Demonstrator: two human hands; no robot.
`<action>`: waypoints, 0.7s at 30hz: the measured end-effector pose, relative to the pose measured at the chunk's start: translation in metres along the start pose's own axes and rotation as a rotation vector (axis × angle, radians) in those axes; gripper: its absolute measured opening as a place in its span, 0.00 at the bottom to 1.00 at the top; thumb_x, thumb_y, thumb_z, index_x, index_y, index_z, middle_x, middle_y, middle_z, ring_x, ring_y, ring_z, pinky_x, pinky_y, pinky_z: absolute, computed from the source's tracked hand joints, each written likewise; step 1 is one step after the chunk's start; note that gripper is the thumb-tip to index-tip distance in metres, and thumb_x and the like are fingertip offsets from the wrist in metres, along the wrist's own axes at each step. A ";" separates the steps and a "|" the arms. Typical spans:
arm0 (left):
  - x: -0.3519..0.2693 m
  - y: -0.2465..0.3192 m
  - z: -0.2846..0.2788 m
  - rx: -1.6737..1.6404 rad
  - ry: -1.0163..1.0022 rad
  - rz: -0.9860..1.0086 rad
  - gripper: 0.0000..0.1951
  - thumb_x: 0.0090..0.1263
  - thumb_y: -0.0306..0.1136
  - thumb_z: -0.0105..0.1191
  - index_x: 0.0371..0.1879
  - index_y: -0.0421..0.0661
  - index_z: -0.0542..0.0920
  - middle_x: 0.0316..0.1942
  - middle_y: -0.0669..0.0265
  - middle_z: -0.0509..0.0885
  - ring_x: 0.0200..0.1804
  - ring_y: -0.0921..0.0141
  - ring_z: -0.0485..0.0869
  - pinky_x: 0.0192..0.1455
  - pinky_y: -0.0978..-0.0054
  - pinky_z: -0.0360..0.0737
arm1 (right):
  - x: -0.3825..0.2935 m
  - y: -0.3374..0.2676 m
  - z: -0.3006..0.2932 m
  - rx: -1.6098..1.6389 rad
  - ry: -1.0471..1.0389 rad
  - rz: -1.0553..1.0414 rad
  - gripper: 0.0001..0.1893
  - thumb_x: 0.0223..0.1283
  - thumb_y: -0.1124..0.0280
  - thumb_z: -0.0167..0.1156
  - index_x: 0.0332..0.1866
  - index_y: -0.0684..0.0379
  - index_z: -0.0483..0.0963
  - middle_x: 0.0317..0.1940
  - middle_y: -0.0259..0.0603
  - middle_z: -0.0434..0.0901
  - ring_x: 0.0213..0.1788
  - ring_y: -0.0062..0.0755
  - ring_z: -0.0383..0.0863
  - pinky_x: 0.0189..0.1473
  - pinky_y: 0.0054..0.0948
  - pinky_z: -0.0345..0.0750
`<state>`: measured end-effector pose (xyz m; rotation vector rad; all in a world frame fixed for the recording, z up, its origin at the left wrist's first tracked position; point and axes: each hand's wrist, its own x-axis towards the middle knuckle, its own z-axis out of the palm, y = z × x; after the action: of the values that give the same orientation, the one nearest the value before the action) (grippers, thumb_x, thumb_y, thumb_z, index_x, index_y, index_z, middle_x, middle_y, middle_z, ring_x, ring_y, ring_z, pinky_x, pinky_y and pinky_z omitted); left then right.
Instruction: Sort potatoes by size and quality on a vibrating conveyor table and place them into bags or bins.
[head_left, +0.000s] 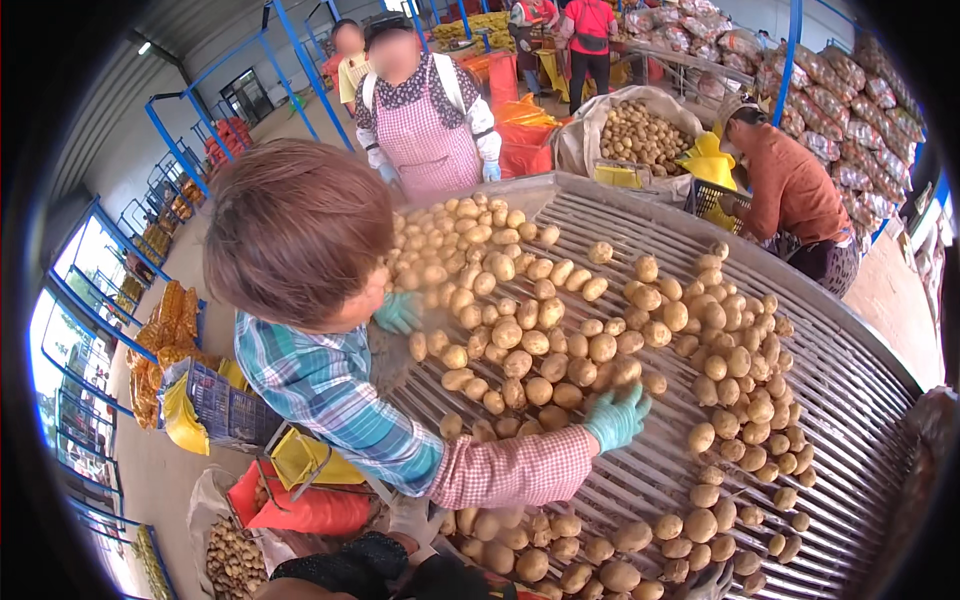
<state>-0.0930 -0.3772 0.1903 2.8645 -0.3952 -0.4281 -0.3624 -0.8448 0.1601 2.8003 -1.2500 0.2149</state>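
Observation:
My left hand (417, 517), in a pale grey glove, is at the lower left edge of the slatted metal sorting table (637, 465). Beside it lie potatoes (532, 564), and a co-worker's arm is just above. Whether its fingers hold anything is hidden. At the bottom rim my right hand (711, 582), in a grey glove, is only partly in view, close to several potatoes (701, 525). Its grip does not show. More potatoes (739, 360) lie in a loose band on the right and in a broad heap (480, 262) at the far left.
A co-worker's teal-gloved hand (619, 417) touches potatoes mid-table; the checked sleeve (517, 465) crosses before me. Another person (427, 127) stands at the far edge; one bends over a crate (709, 202) at right. Red bag (300, 502) and blue crate (225, 405) stand left.

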 end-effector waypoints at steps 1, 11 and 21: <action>0.012 0.010 -0.011 0.018 -0.053 0.050 0.26 0.73 0.47 0.55 0.62 0.42 0.77 0.65 0.50 0.76 0.69 0.53 0.73 0.74 0.51 0.65 | -0.004 0.005 0.003 0.045 0.020 0.018 0.30 0.69 0.51 0.54 0.70 0.60 0.69 0.63 0.56 0.75 0.64 0.58 0.72 0.63 0.55 0.70; 0.255 0.171 -0.070 1.250 -0.199 0.916 0.17 0.70 0.39 0.57 0.58 0.65 0.85 0.67 0.80 0.77 0.81 0.57 0.56 0.79 0.37 0.55 | -0.011 -0.001 0.001 0.115 -0.009 0.056 0.37 0.63 0.49 0.61 0.72 0.62 0.64 0.66 0.64 0.69 0.66 0.68 0.66 0.66 0.66 0.63; 0.003 -0.002 -0.007 -0.087 0.170 0.041 0.32 0.70 0.51 0.56 0.67 0.42 0.72 0.62 0.48 0.76 0.64 0.47 0.74 0.69 0.48 0.68 | -0.004 0.005 0.008 0.155 -0.037 0.082 0.36 0.65 0.50 0.59 0.72 0.61 0.64 0.66 0.63 0.70 0.67 0.67 0.66 0.66 0.63 0.64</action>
<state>-0.0878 -0.3750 0.1960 2.7757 -0.3939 -0.1882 -0.3682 -0.8464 0.1513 2.8959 -1.4171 0.2772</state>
